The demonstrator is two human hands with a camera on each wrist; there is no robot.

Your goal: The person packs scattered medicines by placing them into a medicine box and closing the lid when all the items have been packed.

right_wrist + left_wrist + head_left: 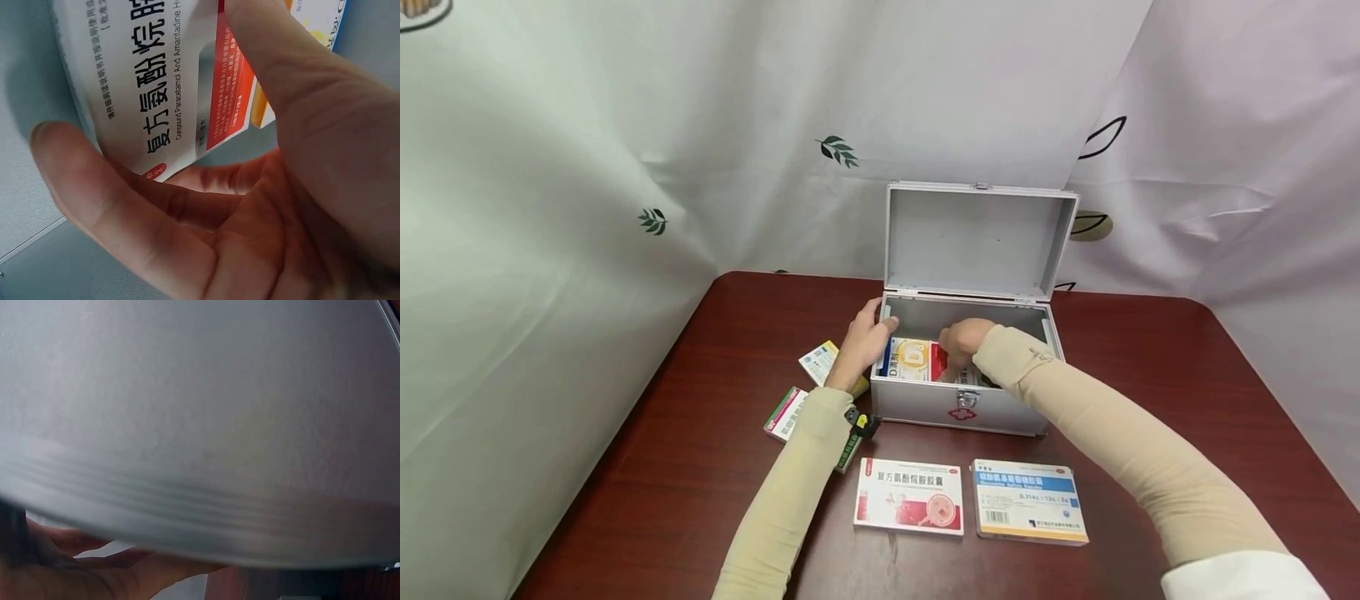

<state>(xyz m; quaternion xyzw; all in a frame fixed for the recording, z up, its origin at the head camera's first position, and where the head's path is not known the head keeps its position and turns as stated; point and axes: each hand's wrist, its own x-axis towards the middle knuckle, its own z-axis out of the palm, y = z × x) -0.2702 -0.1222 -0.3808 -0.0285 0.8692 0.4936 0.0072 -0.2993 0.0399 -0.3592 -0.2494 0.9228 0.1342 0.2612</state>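
Right hand grips white-and-red medicine box inside open metal case, near yellow-and-white box. Left hand holds case's left wall, thumb over rim. On worktop, before case: pink-and-white carton, blue-and-white carton, side by side.

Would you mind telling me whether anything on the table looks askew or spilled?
Nothing looks spilled, but left of the metal case a yellow-white box and a pink-striped box lie slanted, unlike the squarer red-white box and blue-white box in front.

Pale drapes; dark reddish table
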